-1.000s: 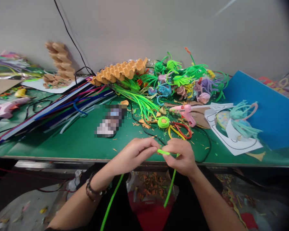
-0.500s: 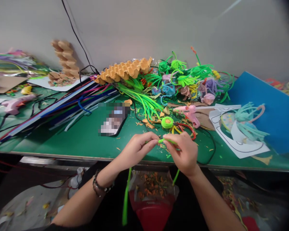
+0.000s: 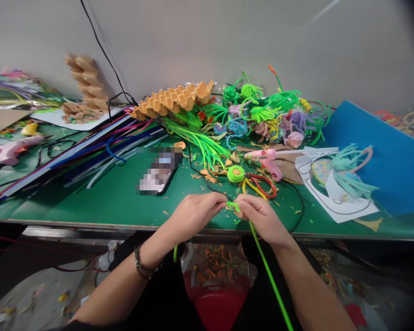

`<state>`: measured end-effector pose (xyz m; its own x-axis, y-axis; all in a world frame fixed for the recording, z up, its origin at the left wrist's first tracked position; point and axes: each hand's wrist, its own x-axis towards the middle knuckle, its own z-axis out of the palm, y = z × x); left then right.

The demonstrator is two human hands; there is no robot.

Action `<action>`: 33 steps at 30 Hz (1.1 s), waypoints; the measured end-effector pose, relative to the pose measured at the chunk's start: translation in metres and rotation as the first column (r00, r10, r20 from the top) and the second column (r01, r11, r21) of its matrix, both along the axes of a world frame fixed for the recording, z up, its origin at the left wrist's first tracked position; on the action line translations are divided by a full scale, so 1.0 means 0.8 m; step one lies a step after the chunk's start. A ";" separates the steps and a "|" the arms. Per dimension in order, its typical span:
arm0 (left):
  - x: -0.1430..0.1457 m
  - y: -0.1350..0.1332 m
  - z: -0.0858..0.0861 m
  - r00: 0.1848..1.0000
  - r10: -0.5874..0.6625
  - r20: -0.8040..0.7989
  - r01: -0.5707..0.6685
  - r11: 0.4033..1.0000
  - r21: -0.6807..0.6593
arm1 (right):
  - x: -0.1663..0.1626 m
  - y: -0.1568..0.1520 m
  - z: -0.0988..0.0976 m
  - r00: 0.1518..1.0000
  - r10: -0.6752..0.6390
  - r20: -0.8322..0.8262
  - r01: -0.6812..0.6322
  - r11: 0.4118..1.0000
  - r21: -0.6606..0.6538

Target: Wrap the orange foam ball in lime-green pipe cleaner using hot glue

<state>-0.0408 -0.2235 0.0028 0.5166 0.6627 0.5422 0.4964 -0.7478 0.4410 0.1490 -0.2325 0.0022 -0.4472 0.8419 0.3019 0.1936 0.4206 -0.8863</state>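
Note:
Between my two hands, above the front edge of the table, is a bright green pipe cleaner [image 3: 232, 205]. My left hand [image 3: 196, 211] pinches it with thumb and fingertips. My right hand [image 3: 258, 214] is closed on it close by, thumb on top. One long green strand hangs from under my right hand down past my lap, and a short green end shows below my left wrist. Just beyond my hands lies a coiled green pipe cleaner ring [image 3: 235, 174] with a tan centre, beside red-handled scissors [image 3: 265, 186].
A phone [image 3: 158, 172] lies left of my hands. Behind are loose green pipe cleaners [image 3: 200, 140], an egg carton [image 3: 172, 101] and a pile of pipe-cleaner pieces [image 3: 262, 112]. A pink glue gun [image 3: 267, 161] and a blue board [image 3: 382, 161] are to the right. Scraps litter the green table [image 3: 124, 207].
My right hand has turned, its thumb now over the pipe cleaner. The long strand below has swung to the right, and the left end shows less. The view has shifted slightly.

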 end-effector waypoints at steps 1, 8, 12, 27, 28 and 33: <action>0.000 0.001 0.001 1.000 -0.014 0.011 0.014 0.998 -0.060 | 0.002 0.000 0.000 0.999 0.034 -0.011 -0.035 0.999 -0.034; -0.006 0.008 0.014 0.965 -0.135 0.223 0.245 0.762 -0.600 | 0.006 -0.002 0.002 0.975 -0.067 0.212 -0.027 0.910 0.413; -0.008 0.005 0.015 0.951 -0.145 0.274 0.296 0.690 -0.661 | 0.004 0.001 0.002 0.969 -0.086 0.233 -0.064 0.820 0.568; -0.007 0.003 0.012 0.966 -0.082 0.245 0.234 0.681 -0.694 | 0.008 0.009 -0.004 0.934 -0.187 0.304 -0.079 0.722 0.687; -0.006 0.003 0.012 0.968 -0.086 0.237 0.230 0.686 -0.690 | 0.008 0.010 -0.004 0.937 -0.181 0.299 -0.083 0.716 0.693; -0.003 0.000 0.012 0.987 -0.078 0.138 0.147 0.773 -0.617 | 0.009 0.013 -0.005 0.964 -0.087 0.251 -0.098 0.763 0.639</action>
<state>-0.0428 -0.2239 0.0127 0.5762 0.8132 0.0825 0.3541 -0.3393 0.8715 0.1563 -0.2224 -0.0019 -0.5881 0.4874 0.6454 0.3644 0.8721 -0.3265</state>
